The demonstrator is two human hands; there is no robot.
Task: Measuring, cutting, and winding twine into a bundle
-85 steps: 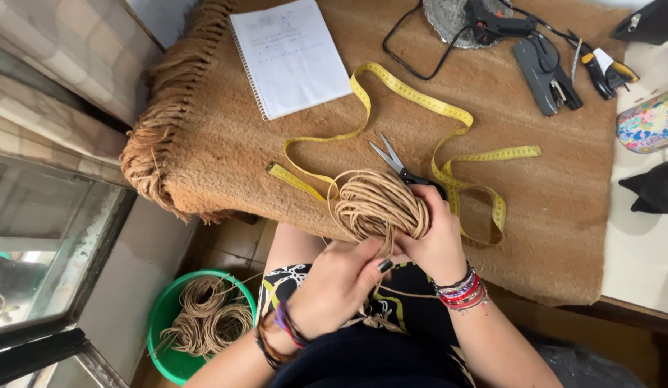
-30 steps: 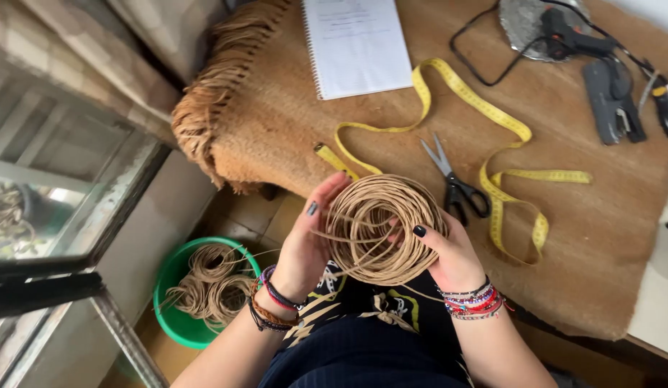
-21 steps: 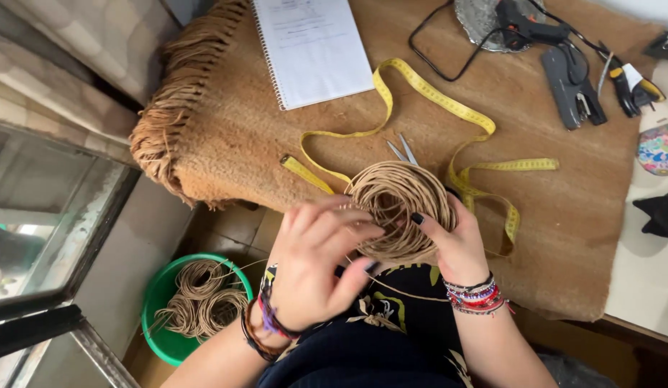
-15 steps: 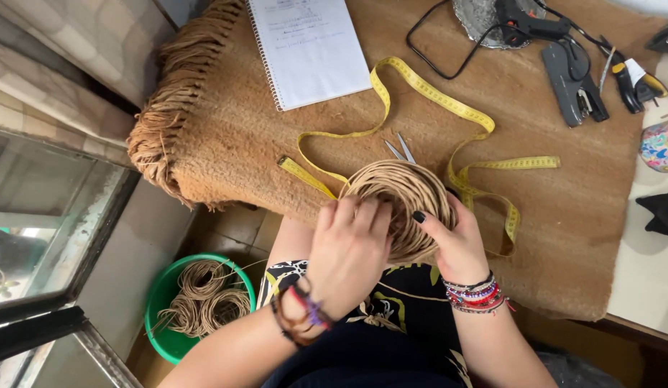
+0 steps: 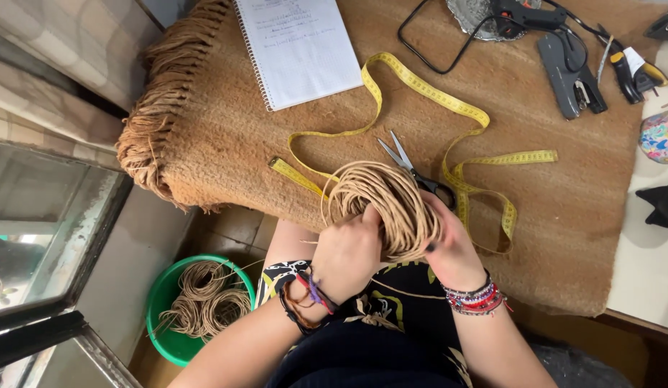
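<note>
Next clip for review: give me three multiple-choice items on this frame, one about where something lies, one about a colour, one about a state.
1. Where do the scissors lie?
A. In the bucket
B. On the brown mat, just beyond the cord coil
C. On the notebook

2. What colour is the bucket on the floor?
A. Green
B. Red
C. White

3. How is the cord coil being handled?
A. It lies untouched on the mat
B. Only one hand touches it
C. Both hands grip it

Answers:
1. B: the blades show on the brown mat right past the coil, beside the yellow tape measure.
2. A: its rim and wall are green, with more cord coils inside.
3. C: the left hand closes on its near side, and the right hand holds the other side.
</note>
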